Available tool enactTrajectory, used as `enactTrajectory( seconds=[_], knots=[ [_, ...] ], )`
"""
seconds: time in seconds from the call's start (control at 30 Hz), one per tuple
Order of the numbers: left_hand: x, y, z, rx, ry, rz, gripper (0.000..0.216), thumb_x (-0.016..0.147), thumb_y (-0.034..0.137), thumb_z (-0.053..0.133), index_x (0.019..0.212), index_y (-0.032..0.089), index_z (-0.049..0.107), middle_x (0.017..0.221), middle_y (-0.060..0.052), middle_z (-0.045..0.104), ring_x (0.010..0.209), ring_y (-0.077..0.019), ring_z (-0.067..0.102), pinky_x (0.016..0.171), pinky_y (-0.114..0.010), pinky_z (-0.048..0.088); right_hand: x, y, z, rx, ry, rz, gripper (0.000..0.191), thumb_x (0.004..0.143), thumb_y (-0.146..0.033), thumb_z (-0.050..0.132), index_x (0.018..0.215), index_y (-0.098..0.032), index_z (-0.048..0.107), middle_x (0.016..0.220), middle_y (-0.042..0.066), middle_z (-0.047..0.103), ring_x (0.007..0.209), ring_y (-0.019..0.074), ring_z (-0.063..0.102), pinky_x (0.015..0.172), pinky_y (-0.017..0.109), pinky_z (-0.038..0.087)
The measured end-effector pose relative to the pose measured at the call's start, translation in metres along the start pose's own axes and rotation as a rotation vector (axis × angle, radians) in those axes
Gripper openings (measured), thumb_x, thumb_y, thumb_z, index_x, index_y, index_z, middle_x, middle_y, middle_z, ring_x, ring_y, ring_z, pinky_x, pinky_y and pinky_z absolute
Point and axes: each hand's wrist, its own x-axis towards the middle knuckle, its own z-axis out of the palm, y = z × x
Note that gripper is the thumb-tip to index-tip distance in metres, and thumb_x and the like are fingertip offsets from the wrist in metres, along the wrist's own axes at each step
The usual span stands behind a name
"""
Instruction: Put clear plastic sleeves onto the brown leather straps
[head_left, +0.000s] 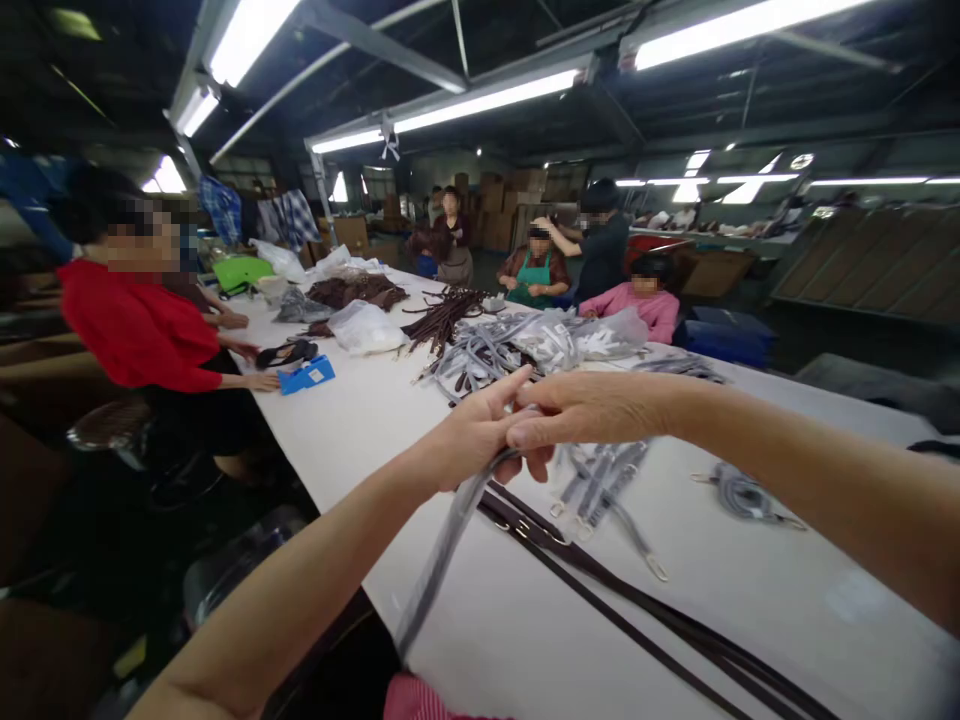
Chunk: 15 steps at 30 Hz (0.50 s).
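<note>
My left hand [472, 435] grips a grey strap [442, 550] that hangs down off the near edge of the long white table [525, 620]. Touching it from the right, my right hand [577, 410] pinches the same strap at its upper end. Just beyond my hands lies a small bunch of grey straps with metal clips [607, 490]. Dark brown straps [637, 610] run across the table below my hands.
A big heap of grey straps [517, 345] and a bundle of brown straps [442, 315] lie further along. A coiled grey strap [742, 495] lies right. A person in red [142, 320] sits left by a blue card [306, 376]. Several people work at the far end.
</note>
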Motion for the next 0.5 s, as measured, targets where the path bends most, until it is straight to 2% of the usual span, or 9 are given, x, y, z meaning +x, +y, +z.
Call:
enactTrajectory(
  seconds=[0.1,0.17,0.23,0.3,0.37,0.4,0.47,0.5],
  knots=[
    [0.006,-0.006,-0.003,-0.031,-0.032,-0.072,0.088,0.089,0.048,0.057,0.154,0.018,0.006,0.061,-0.001,0.068,0.039,-0.0098,0.052,0.037,-0.017,0.033,0.006,0.011,0.009,0.151,-0.087,0.084,0.054,0.094,-0.055,0.038,0.081,-0.014,0.071,0.05,-0.002,0.053,0.05,0.0111,0.05,0.06,0.027,0.045],
    [0.004,-0.009,-0.006,-0.06,-0.084,-0.093,0.084,0.089,0.056,0.054,0.153,0.02,0.013,0.066,-0.003,0.07,0.043,-0.0119,0.057,0.039,-0.018,0.036,0.007,0.016,0.012,0.207,-0.131,0.107,0.047,0.094,-0.05,0.042,0.082,-0.015,0.07,0.043,-0.007,0.043,0.043,0.009,0.041,0.053,0.025,0.042],
    [-0.003,-0.011,-0.012,-0.088,-0.191,-0.118,0.08,0.086,0.061,0.055,0.149,0.02,0.028,0.07,-0.005,0.071,0.05,-0.0147,0.062,0.044,-0.021,0.042,0.003,0.019,0.01,0.318,-0.185,0.105,0.037,0.09,-0.046,0.051,0.077,-0.016,0.067,0.044,-0.009,0.04,0.042,0.0075,0.035,0.049,0.022,0.038],
    [-0.015,-0.017,-0.02,-0.085,-0.311,-0.188,0.069,0.08,0.055,0.066,0.136,0.019,0.049,0.069,-0.004,0.071,0.054,-0.0157,0.064,0.051,-0.023,0.047,-0.008,0.025,0.004,0.452,-0.199,0.095,0.035,0.086,-0.047,0.057,0.073,-0.016,0.063,0.043,-0.011,0.04,0.042,0.0065,0.032,0.05,0.022,0.038],
    [-0.032,-0.029,-0.031,-0.048,-0.362,-0.321,0.051,0.07,0.037,0.077,0.116,0.018,0.063,0.064,-0.001,0.071,0.053,-0.014,0.063,0.056,-0.024,0.049,-0.034,0.033,-0.008,0.562,-0.076,0.107,0.037,0.087,-0.047,0.056,0.07,-0.015,0.061,0.04,-0.013,0.036,0.041,0.0047,0.027,0.056,0.022,0.04],
    [-0.043,-0.038,-0.039,-0.018,-0.341,-0.407,0.044,0.065,0.029,0.078,0.106,0.018,0.067,0.062,0.0,0.071,0.052,-0.0133,0.062,0.056,-0.023,0.049,-0.053,0.038,-0.014,0.598,0.033,0.136,0.037,0.09,-0.044,0.052,0.069,-0.014,0.06,0.039,-0.014,0.034,0.04,0.0035,0.025,0.059,0.023,0.041],
    [-0.068,-0.059,-0.056,0.058,-0.252,-0.578,0.036,0.053,0.018,0.078,0.088,0.019,0.07,0.058,0.004,0.069,0.047,-0.0111,0.057,0.051,-0.021,0.044,-0.102,0.051,-0.024,0.642,0.33,0.245,0.044,0.096,-0.034,0.035,0.066,-0.013,0.059,0.036,-0.015,0.03,0.039,0.0013,0.022,0.065,0.026,0.04],
    [-0.082,-0.07,-0.065,0.115,-0.187,-0.64,0.031,0.049,0.013,0.078,0.079,0.019,0.07,0.053,0.006,0.065,0.045,-0.0092,0.053,0.048,-0.019,0.04,-0.13,0.058,-0.026,0.641,0.483,0.334,0.055,0.098,-0.031,0.02,0.062,-0.013,0.058,0.033,-0.013,0.028,0.038,0.0009,0.023,0.067,0.029,0.041]
  ],
)
